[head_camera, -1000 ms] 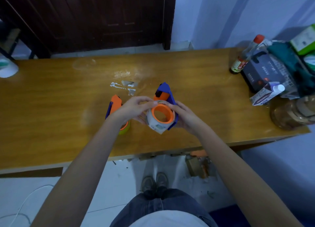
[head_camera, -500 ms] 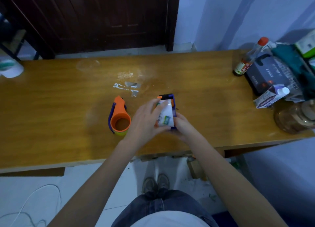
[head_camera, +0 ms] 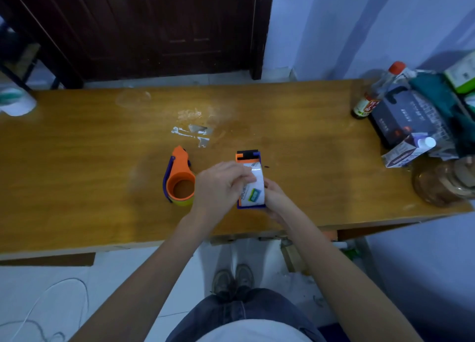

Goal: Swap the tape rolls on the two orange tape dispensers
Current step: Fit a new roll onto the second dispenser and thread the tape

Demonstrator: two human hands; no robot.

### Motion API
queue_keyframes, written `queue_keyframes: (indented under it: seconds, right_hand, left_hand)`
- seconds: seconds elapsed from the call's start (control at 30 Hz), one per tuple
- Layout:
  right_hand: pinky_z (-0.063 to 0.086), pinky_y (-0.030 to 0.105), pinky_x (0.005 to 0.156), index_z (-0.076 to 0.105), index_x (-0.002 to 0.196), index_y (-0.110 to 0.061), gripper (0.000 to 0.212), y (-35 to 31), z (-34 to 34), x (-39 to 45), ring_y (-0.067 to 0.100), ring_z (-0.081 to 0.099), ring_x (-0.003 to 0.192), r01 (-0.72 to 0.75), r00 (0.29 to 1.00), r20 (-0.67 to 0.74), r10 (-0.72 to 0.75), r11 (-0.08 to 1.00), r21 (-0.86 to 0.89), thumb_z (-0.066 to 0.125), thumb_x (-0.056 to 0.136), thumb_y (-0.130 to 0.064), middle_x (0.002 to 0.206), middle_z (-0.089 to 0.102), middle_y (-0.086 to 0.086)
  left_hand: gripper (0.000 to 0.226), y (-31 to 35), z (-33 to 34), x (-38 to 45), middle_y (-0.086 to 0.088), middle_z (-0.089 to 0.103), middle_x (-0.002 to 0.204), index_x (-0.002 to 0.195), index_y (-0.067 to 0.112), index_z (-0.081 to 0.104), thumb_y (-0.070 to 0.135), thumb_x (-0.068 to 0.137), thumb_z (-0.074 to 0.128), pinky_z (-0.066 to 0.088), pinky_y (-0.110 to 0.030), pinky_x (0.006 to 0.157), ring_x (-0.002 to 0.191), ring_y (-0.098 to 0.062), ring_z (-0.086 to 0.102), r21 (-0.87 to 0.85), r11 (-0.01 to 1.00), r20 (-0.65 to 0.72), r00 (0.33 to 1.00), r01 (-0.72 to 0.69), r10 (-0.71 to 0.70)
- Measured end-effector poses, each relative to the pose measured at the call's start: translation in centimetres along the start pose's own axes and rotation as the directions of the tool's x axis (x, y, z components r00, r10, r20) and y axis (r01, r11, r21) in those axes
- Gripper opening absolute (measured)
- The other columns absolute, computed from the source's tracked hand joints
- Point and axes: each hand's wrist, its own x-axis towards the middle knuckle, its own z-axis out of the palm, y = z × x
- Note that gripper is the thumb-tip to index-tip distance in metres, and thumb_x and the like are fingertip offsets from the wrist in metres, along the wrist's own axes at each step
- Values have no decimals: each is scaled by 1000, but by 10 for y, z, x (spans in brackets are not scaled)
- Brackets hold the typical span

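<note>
Two orange tape dispensers with blue trim are on the wooden table [head_camera: 77,187]. The left dispenser [head_camera: 180,178] lies on its side with a yellowish roll under its orange hub, and no hand touches it. The right dispenser [head_camera: 248,159] stands on edge, carrying a white tape roll [head_camera: 254,187] with a green and blue label. My left hand [head_camera: 221,187] pinches the white roll from the left, fingertips on its top. My right hand [head_camera: 276,200] grips the dispenser's near right side. Its lower half is hidden by both hands.
Torn tape scraps [head_camera: 195,133] stick to the table behind the dispensers. At the right end stand a red-capped bottle [head_camera: 376,91], a dark box [head_camera: 406,115], a small carton [head_camera: 408,150] and a glass jar [head_camera: 444,182]. A white cup [head_camera: 15,102] sits far left.
The right dispenser has turned from facing me with its orange hub showing to standing edge-on. My left hand has left the left dispenser and now sits on the white roll.
</note>
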Motion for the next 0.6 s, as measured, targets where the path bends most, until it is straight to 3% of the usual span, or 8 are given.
queue_keyframes:
  seconds: [0.07, 0.17, 0.23, 0.37, 0.43, 0.5, 0.6]
  right_hand:
    - [53, 18, 45, 58, 88, -12, 21, 1, 0, -3, 2, 65, 46, 11, 1000, 6, -10, 999, -46, 52, 89, 8, 64, 69, -3]
    - [56, 20, 51, 55, 112, -4, 29, 5, -1, -5, 2, 67, 51, 36, 998, 47, -31, 992, -121, 54, 87, 10, 80, 66, 1]
    - [58, 24, 56, 54, 114, -8, 32, 5, 3, -11, 3, 69, 55, 54, 994, 98, -41, 990, -133, 55, 87, 10, 87, 66, 5]
    - [58, 25, 60, 53, 116, -7, 32, -3, 10, -18, 2, 69, 58, 88, 987, 146, -67, 986, -141, 56, 88, 8, 101, 65, 12]
    - [58, 22, 60, 54, 120, -3, 36, -3, 7, -21, 1, 68, 60, 135, 981, 160, -106, 974, -183, 61, 85, 5, 94, 67, 6]
    - [57, 23, 61, 60, 111, -12, 36, -2, 2, -29, 1, 69, 64, 182, 970, 203, -134, 954, -240, 69, 77, -7, 84, 71, -4]
    - [55, 21, 62, 61, 101, -26, 32, 3, -1, -40, -1, 69, 71, 229, 952, 259, -162, 940, -253, 68, 81, -2, 77, 75, -14]
  left_hand:
    - [19, 8, -8, 9, 4, 75, 81, 78, 20, 74, 35, 78, 62, 55, -37, 62, 75, -16, 69, -16, 989, 3, 990, 144, -144]
    - [12, 6, -21, 25, 8, 69, 67, 74, 24, 69, 28, 83, 61, 55, -40, 61, 61, -15, 67, -144, 925, -20, 933, 352, -358]
    - [16, 0, -27, 35, 9, 67, 61, 69, 23, 66, 28, 84, 61, 55, -41, 61, 57, -16, 65, -173, 884, -50, 893, 433, -447]
    - [20, -6, -29, 51, 7, 70, 61, 62, 26, 64, 27, 82, 65, 57, -45, 67, 58, -16, 69, -268, 787, 54, 825, 555, -563]
    - [20, -17, -30, 58, 2, 70, 62, 56, 28, 66, 33, 75, 67, 57, -49, 68, 61, -24, 70, -324, 713, 39, 762, 622, -647]
    - [17, -33, -35, 64, 2, 70, 57, 53, 31, 68, 40, 68, 68, 57, -50, 70, 63, -29, 69, -375, 640, 44, 703, 671, -710]
    - [24, -40, -43, 66, 13, 65, 45, 54, 22, 67, 26, 76, 73, 56, -35, 63, 53, -14, 65, -328, 664, 118, 726, 672, -677]
